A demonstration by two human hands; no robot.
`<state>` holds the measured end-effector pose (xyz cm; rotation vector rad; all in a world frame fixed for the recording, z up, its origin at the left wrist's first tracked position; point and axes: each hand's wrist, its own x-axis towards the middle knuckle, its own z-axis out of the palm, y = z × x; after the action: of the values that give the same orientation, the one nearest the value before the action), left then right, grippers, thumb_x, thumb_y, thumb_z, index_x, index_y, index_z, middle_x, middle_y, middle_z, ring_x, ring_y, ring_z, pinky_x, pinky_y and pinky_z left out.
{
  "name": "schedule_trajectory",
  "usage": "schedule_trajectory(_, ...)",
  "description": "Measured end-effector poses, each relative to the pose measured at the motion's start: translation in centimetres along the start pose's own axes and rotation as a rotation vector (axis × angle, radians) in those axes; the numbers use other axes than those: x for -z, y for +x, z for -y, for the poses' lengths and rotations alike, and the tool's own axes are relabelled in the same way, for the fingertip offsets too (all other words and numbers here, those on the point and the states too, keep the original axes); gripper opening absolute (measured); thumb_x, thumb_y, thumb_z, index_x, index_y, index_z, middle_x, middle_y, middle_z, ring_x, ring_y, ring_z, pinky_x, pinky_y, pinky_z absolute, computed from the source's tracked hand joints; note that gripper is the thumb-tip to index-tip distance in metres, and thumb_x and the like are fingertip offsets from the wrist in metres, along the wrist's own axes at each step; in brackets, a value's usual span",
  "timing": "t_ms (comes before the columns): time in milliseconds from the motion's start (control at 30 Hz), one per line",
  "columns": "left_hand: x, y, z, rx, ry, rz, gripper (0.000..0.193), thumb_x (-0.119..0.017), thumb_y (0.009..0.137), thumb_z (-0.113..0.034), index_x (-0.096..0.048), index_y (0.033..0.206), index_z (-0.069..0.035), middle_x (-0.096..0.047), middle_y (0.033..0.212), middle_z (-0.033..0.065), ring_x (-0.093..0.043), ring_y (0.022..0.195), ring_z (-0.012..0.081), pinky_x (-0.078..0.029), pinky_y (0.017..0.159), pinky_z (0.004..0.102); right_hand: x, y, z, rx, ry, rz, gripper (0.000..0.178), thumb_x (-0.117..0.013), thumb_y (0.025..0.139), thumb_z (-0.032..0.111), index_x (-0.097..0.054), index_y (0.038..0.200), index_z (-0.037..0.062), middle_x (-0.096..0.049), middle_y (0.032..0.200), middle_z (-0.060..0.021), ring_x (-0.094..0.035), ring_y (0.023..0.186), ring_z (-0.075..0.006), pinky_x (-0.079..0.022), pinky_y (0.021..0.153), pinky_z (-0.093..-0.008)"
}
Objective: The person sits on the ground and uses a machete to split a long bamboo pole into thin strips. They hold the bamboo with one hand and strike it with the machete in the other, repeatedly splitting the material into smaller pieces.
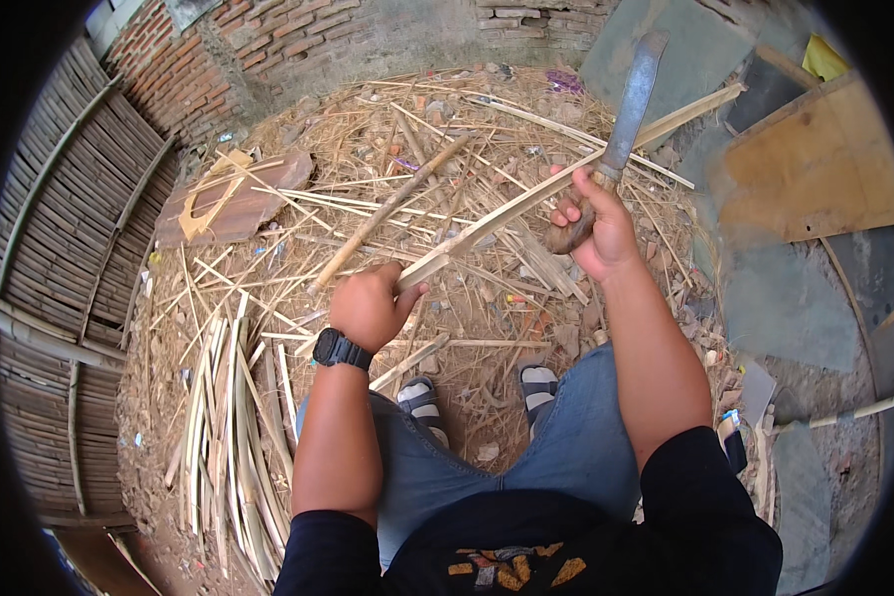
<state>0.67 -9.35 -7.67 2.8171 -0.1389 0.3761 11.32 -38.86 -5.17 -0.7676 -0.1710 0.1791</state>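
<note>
My left hand (pixel 366 306), with a black watch on its wrist, is closed round the near end of a long split bamboo strip (pixel 497 221). The strip slants up to the right, in front of my body and above the littered ground. In my right hand (pixel 606 226) is a machete (pixel 634 104), gripped by its wooden handle. Its broad metal blade points up and away from me, with the strip passing at the blade's base. Whether the blade touches the strip I cannot tell.
A pile of split bamboo strips (pixel 233 437) lies at lower left. A round stick (pixel 387 214) and scattered slivers cover the ground ahead. Left stands a bamboo wall (pixel 60 219), behind a brick wall (pixel 318 45). Boards (pixel 815 159) lean at right.
</note>
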Motion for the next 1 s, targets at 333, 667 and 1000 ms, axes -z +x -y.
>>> schedule_trajectory(333,0.1,1.7,2.2,0.177,-0.227,-0.116,0.047,-0.072,0.088,-0.045,-0.06,0.078,-0.001,-0.062,0.062,0.0177,-0.062,0.059,0.0385,-0.049,0.057,0.0469,-0.5,-0.8,-0.3,0.317,-1.582,-0.011,0.034,-0.073,0.089,0.031,-0.063,0.112,0.0082,-0.067,0.077,-0.0105,-0.067,0.067,-0.0254,-0.051,0.062,-0.0397)
schedule_trajectory(667,4.3,1.4,0.8,0.152,0.08,-0.298,0.041,-0.081,0.075,-0.041,-0.063,0.075,-0.005,-0.065,0.065,0.0141,-0.065,0.061,0.0358,-0.051,0.056,0.0454,-1.7,-0.3,-2.4,0.408,-1.858,0.322,0.028,-0.073,0.073,0.017,-0.062,0.098,0.0101,-0.066,0.081,-0.0151,-0.067,0.082,-0.0367,-0.052,0.07,-0.0486)
schedule_trajectory(1000,3.1,-1.3,0.1,0.276,0.129,-0.388,0.029,-0.079,0.073,-0.031,-0.067,0.084,-0.007,-0.07,0.072,0.0138,-0.069,0.067,0.0355,-0.054,0.061,0.0459,-3.2,-1.8,-5.0,0.424,-1.774,0.393,0.026,-0.072,0.074,0.017,-0.063,0.097,0.0091,-0.067,0.081,-0.0155,-0.067,0.081,-0.0374,-0.053,0.07,-0.0491)
